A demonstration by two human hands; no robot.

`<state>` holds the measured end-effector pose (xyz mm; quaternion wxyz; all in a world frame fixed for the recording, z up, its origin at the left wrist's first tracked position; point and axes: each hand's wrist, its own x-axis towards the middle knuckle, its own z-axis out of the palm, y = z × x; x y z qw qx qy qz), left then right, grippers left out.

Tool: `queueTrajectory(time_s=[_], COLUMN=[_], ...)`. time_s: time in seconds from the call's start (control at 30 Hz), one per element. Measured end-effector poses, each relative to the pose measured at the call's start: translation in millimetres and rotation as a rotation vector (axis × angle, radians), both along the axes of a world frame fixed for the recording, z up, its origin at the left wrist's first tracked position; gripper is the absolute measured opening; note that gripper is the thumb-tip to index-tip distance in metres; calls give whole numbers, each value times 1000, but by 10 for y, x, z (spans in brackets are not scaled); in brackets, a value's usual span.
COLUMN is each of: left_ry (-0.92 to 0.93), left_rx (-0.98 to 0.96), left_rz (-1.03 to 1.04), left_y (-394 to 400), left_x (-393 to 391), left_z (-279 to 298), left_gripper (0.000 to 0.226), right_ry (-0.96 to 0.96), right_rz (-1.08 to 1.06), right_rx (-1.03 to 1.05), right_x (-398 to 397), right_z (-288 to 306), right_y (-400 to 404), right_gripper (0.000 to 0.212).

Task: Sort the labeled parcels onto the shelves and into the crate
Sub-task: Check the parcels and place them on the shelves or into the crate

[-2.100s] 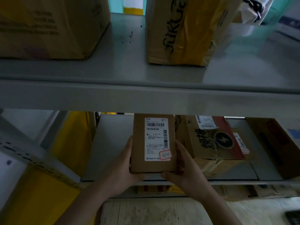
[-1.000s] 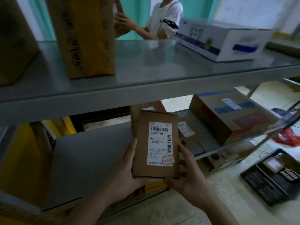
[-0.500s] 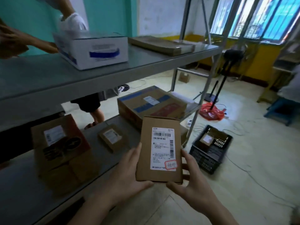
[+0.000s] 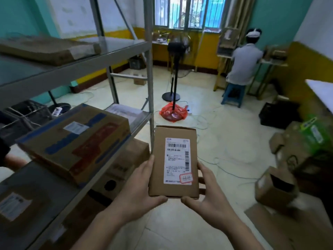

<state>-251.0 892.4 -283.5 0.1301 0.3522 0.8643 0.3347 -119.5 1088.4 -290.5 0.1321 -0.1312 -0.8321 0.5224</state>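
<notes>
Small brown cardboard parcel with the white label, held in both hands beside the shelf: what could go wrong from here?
1. The small brown cardboard parcel is held only at its lower end by the left hand and right hand; it could tip forward.
2. Loose white cables trail across the floor ahead, a likely trip hazard.
3. The large blue-taped cardboard box overhangs the grey metal shelf edge and might be knocked.

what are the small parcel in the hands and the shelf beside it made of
The small parcel looks like plain brown cardboard, matte, with folded edges at its top; a glossy white paper shipping label with printed barcodes is stuck on its face. The shelf looks like grey painted metal: thin flat decks with a dull sheen and slender straight uprights. Both hands, left and right, grip the parcel.
</notes>
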Motion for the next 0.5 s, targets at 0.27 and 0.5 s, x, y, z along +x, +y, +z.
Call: queueTrajectory(time_s=[0.27,0.5], left_ry=[27,21], left_rx=[56,37], left_rz=[-187,-320], left_y=[1451,2541], left_x=[-962,-1821], left_z=[-164,-266], left_gripper=[121,121], right_ry=[-40,-69], right_rz=[-202,-329], right_rx=[5,-12], right_x=[-661,-1380], right_z=[-138,-258], right_y=[1145,2024], right_gripper=[96,94])
